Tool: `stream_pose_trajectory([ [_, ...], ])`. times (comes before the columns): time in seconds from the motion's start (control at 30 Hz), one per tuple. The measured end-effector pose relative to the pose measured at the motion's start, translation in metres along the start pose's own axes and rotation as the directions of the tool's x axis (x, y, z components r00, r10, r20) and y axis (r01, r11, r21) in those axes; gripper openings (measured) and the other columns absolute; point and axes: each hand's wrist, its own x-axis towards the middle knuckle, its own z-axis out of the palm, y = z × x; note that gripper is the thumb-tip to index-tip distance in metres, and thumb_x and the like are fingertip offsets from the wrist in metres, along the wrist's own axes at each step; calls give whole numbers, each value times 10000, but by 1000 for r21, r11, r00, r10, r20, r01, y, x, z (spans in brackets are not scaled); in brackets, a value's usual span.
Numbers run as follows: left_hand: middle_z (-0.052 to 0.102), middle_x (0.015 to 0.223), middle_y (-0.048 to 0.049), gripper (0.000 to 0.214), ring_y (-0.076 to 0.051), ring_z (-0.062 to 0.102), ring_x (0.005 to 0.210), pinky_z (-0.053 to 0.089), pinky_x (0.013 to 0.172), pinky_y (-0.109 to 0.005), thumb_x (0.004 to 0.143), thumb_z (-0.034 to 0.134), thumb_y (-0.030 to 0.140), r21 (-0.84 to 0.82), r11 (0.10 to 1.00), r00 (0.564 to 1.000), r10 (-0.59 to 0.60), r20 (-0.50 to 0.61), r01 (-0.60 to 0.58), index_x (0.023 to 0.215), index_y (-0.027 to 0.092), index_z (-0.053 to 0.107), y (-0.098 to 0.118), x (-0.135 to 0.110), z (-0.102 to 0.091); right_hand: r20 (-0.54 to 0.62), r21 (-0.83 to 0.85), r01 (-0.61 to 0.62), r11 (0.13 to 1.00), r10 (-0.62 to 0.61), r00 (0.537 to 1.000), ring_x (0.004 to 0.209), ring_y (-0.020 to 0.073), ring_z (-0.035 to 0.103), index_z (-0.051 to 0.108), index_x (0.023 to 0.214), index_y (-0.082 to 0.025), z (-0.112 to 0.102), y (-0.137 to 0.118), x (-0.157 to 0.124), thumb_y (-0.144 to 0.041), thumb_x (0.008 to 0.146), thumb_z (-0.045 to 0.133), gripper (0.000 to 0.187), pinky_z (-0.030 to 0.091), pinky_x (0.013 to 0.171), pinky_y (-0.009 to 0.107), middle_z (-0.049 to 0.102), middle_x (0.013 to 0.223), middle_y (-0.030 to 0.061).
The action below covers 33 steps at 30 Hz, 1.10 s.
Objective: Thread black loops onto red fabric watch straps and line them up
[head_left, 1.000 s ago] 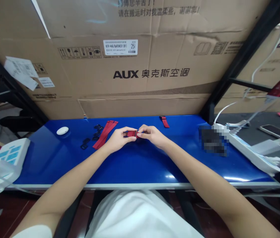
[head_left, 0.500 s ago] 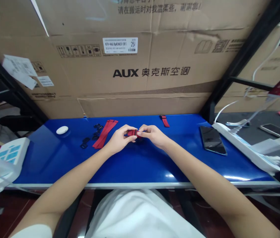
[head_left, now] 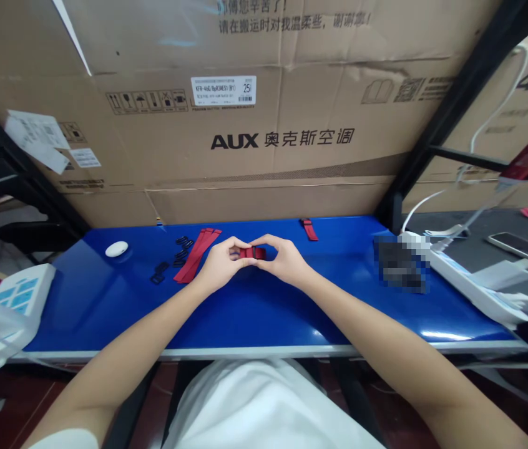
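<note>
A short red webbing strap (head_left: 259, 254) with a black slide buckle (head_left: 254, 252) on it is held level over the table, between my two hands. My left hand (head_left: 221, 265) grips its left part, thumb below and fingers above. With thumb and forefinger, my right hand (head_left: 288, 260) pinches the buckle at its bottom and top edges, the palm side hollow. Left of my hands lie several loose red straps (head_left: 195, 257), overlapping one another. Several black buckles (head_left: 182, 252) are scattered beside them. Another red strap with a black buckle (head_left: 309, 229) rests at the table's back.
The blue table (head_left: 264, 312) ends at a cardboard box wall (head_left: 283, 168). On the left are a white round object (head_left: 117, 249) and a white power strip (head_left: 25, 299). A pixelated dark object (head_left: 399, 265) and another white power strip (head_left: 470, 280) with cables lie right.
My right hand has moved its fingertips from the strap's right end to the buckle's top and bottom edges. More of the strap and buckle now shows between my hands.
</note>
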Motion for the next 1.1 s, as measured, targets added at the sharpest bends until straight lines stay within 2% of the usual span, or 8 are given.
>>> stream_pose_trajectory([
  [0.27, 732, 949, -95, 421, -210, 703, 870, 546, 867, -397, 639, 843, 348, -61, 997, 998, -45, 38, 47, 936, 141, 629, 1, 2, -6, -31, -88, 72, 994, -75, 997, 950, 221, 644, 693, 1048, -210, -2, 4, -1, -217, 744, 693, 304, 479, 887, 358, 696, 1022, 65],
  [0.43, 726, 863, -65, 363, -197, 706, 802, 562, 832, -392, 649, 831, 359, -96, 992, 996, -88, 10, 88, 845, 138, 620, -4, 4, -4, -18, -142, 128, 982, -132, 991, 886, 207, 629, 696, 1034, -209, 2, 6, -1, -223, 745, 717, 290, 486, 835, 347, 689, 966, 63],
  [0.6, 732, 829, -63, 352, -199, 717, 763, 576, 820, -396, 629, 839, 329, -124, 982, 990, -144, 1, 143, 833, 128, 634, -6, 3, -4, 53, -248, 129, 960, -119, 991, 904, 225, 623, 702, 1048, -213, 0, 10, 0, -221, 747, 718, 302, 475, 854, 364, 695, 982, 74],
  [0.8, 723, 706, -53, 301, -208, 713, 667, 594, 739, -387, 611, 824, 279, -63, 979, 976, -201, -85, 196, 815, 131, 659, -15, 6, -14, 119, -385, 89, 919, -47, 992, 922, 250, 633, 716, 1036, -193, -20, 21, 3, -188, 721, 723, 315, 477, 862, 380, 697, 996, 86],
  [0.9, 722, 722, -49, 234, -203, 707, 656, 589, 716, -372, 666, 768, 267, 21, 984, 984, -173, -42, 174, 844, 141, 683, -19, 6, -14, 156, -412, 76, 908, -12, 988, 923, 242, 632, 714, 1034, -201, -22, 30, 7, -157, 713, 720, 324, 483, 855, 373, 693, 997, 74],
  [0.97, 727, 780, -56, 194, -192, 700, 678, 579, 722, -358, 742, 696, 278, 140, 983, 992, -127, 23, 123, 892, 155, 711, -20, 4, -12, 158, -411, 81, 908, -16, 987, 992, 243, 618, 699, 1080, -222, -20, 36, 11, -144, 730, 704, 359, 473, 906, 384, 687, 1052, 68],
  [1.03, 723, 873, -68, 209, -190, 689, 747, 563, 771, -359, 814, 621, 288, 318, 948, 994, -57, 94, 24, 949, 178, 736, -19, 1, -9, 121, -439, 64, 896, -12, 993, 1108, 252, 578, 658, 1172, -234, -16, 43, 13, -157, 752, 695, 429, 443, 982, 406, 663, 1165, 73],
  [1.1, 701, 998, -81, 229, -215, 663, 887, 523, 882, -399, 843, 599, 294, 499, 859, 986, 35, 163, -114, 992, 206, 748, -18, -2, -7, 58, -516, 1, 856, 33, 998, 1192, 274, 532, 612, 1247, -212, -13, 50, 13, -196, 776, 686, 478, 416, 1027, 433, 624, 1258, 96],
])
